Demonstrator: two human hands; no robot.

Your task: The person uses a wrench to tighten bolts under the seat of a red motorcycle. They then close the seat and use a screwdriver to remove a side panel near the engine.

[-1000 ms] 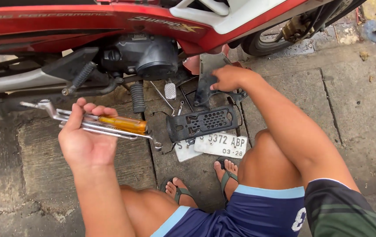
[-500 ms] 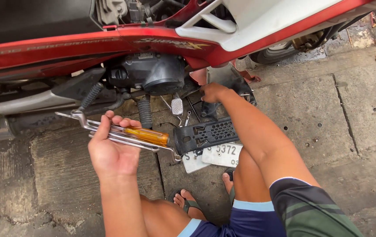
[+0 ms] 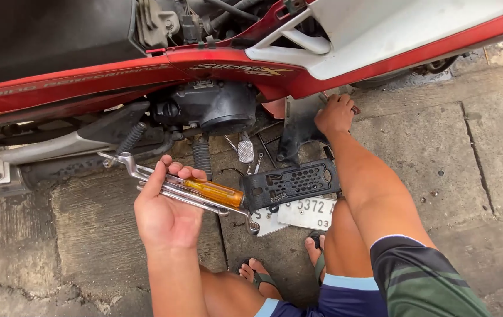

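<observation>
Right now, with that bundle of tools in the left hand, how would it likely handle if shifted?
The tools look like rigid metal wrenches plus an orange-handled screwdriver, so probably stiff and fairly heavy. They lie loosely across the open left hand, so smooth shafts could slide apart. The round handle might roll if the palm tilts.

Glossy red and white plastic bodywork covers the motorcycle (image 3: 146, 76), above a matt black metal engine case (image 3: 216, 108). Below that engine, the left hand (image 3: 166, 214) holds bright, smooth metal wrenches (image 3: 163, 185) and a screwdriver with a translucent amber plastic handle (image 3: 213, 192). Beside them lie a matt black perforated plastic panel (image 3: 292, 184) and rough, cracked concrete pavement (image 3: 486, 152).
</observation>
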